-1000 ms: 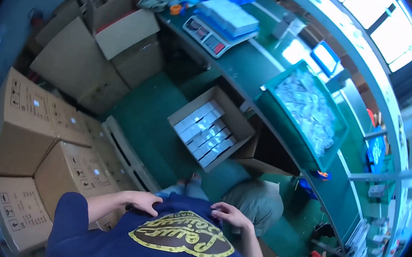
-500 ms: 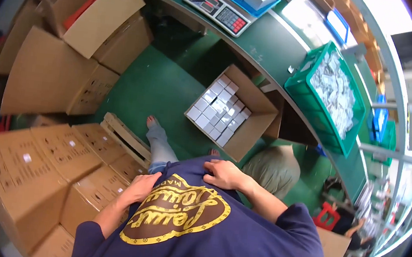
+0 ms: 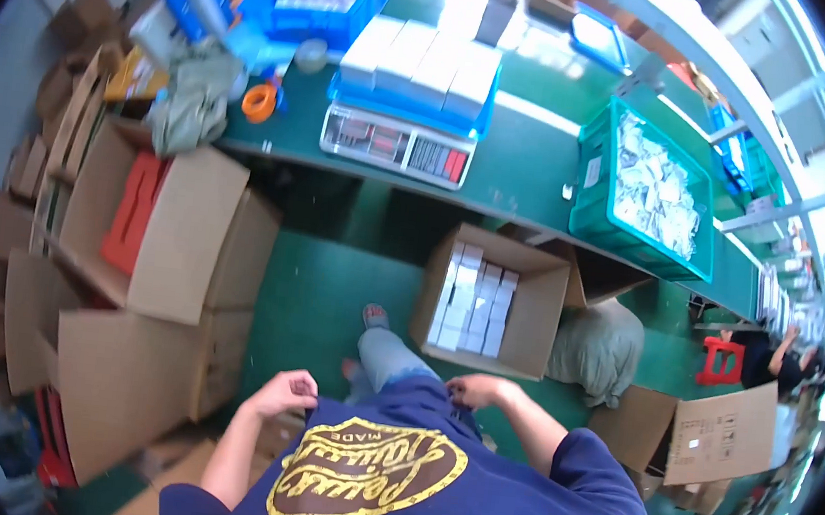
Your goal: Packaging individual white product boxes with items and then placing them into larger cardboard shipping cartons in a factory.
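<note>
**Both hands at shirt hem; open cartons crowd the footing**

The left hand (image 3: 286,392) is curled loosely, fingers pinching the hem of the navy shirt (image 3: 408,488) at the waist. The right hand (image 3: 479,392) likewise grips the hem, fingers bent closed on the fabric. Neither holds anything else.

Risk, as judged: with both hands occupied and one foot (image 3: 375,316) forward on the green floor, a trip on the nearby carton flaps is possible; the cartons stand just beside the legs.

Containers:
- Open cardboard box (image 3: 540,311), ahead of the right hand, part filled with rows of small white boxes (image 3: 473,299).
- Large open carton (image 3: 189,234), left, holding a red item (image 3: 133,211).
- Green crate (image 3: 590,191) on the bench, full of clear packets (image 3: 651,187).
- Weighing scale (image 3: 394,145) carrying stacked white boxes.
</note>
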The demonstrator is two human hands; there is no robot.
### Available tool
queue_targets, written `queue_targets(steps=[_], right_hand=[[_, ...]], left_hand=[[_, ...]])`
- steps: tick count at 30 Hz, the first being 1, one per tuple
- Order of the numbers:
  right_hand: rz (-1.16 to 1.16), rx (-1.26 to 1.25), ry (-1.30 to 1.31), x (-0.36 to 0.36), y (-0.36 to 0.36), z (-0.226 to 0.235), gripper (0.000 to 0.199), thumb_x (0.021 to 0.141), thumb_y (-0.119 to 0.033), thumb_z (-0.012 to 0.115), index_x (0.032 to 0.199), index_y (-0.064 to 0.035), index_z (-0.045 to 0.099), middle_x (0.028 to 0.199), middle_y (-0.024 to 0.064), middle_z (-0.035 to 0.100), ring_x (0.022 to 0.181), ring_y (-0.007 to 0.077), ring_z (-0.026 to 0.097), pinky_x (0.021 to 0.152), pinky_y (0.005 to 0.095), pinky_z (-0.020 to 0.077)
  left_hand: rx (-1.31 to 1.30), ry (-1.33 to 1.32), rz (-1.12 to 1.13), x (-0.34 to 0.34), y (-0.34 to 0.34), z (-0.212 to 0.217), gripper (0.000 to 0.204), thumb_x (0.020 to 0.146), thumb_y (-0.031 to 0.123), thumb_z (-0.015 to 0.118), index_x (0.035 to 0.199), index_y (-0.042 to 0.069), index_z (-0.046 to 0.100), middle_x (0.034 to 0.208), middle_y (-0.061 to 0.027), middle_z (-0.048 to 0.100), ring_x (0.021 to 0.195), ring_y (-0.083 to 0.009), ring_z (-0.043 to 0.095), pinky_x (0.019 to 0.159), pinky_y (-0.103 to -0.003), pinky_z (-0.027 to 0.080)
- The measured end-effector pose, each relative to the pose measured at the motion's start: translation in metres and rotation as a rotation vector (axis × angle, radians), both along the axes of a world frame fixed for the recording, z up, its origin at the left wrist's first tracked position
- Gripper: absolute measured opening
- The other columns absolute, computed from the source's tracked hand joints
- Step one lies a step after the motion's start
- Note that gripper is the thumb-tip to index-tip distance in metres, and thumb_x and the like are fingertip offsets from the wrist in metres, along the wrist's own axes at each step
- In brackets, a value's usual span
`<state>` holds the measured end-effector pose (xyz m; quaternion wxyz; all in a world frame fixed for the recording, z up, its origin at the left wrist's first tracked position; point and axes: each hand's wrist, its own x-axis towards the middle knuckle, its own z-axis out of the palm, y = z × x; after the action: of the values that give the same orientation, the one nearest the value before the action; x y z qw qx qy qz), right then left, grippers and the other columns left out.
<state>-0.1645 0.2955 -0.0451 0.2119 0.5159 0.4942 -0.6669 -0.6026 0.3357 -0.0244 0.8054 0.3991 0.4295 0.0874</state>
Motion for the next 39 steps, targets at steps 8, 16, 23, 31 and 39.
queue_targets(steps=[8,16,23,31,39], right_hand=[[-0.354,0.579,-0.028,-0.007,0.076,-0.067,0.025,0.090,-0.031,0.058,0.103,-0.0095,0.064,0.100,0.0144,0.067,0.094,0.0329,0.064,0.078,0.0420,0.0516],[-0.855,0.355,0.310,0.141,0.263,0.087,0.035,0.093,-0.027,0.061,0.122,-0.0082,0.060,0.100,0.0059,0.068,0.095,0.0147,0.064,0.079,0.0302,0.0537],[-1.214,1.317,-1.142,0.414,0.258,0.033,0.041,0.089,-0.026,0.058,0.126,-0.0085,0.057,0.122,0.0208,0.060,0.116,0.0324,0.056,0.096,0.0428,0.0455],[-1.368,0.676,-1.213,0.344,0.313,0.019,0.057,0.077,-0.015,0.066,0.132,-0.0130,0.052,0.119,0.0206,0.062,0.112,0.0363,0.058,0.095,0.0448,0.0471],[-0.923,0.609,-1.303,0.345,0.264,0.026,0.025,0.078,-0.030,0.069,0.097,-0.0131,0.073,0.099,0.0129,0.068,0.104,0.0325,0.059,0.087,0.0458,0.0487]], left_hand=[[0.659,0.531,-0.535,0.044,0.191,0.070,0.039,0.085,0.027,0.069,0.114,0.002,0.060,0.098,-0.0121,0.064,0.090,-0.0224,0.063,0.085,-0.032,0.051],[0.973,0.270,-0.092,0.159,0.473,0.177,0.033,0.085,0.011,0.069,0.115,0.004,0.060,0.112,-0.0051,0.062,0.107,-0.0160,0.059,0.095,-0.031,0.045],[1.371,0.288,-0.235,0.347,0.780,0.115,0.071,0.081,0.020,0.078,0.139,0.001,0.043,0.131,-0.0163,0.055,0.120,-0.0236,0.054,0.097,-0.036,0.047],[1.037,0.146,-0.326,0.455,0.945,-0.047,0.064,0.081,0.050,0.070,0.115,-0.003,0.057,0.102,-0.0088,0.059,0.090,-0.0183,0.055,0.080,-0.032,0.045],[1.061,-0.179,-0.207,0.525,0.936,-0.067,0.055,0.078,0.009,0.072,0.127,0.003,0.046,0.116,-0.0091,0.057,0.110,-0.0197,0.054,0.091,-0.032,0.046]])
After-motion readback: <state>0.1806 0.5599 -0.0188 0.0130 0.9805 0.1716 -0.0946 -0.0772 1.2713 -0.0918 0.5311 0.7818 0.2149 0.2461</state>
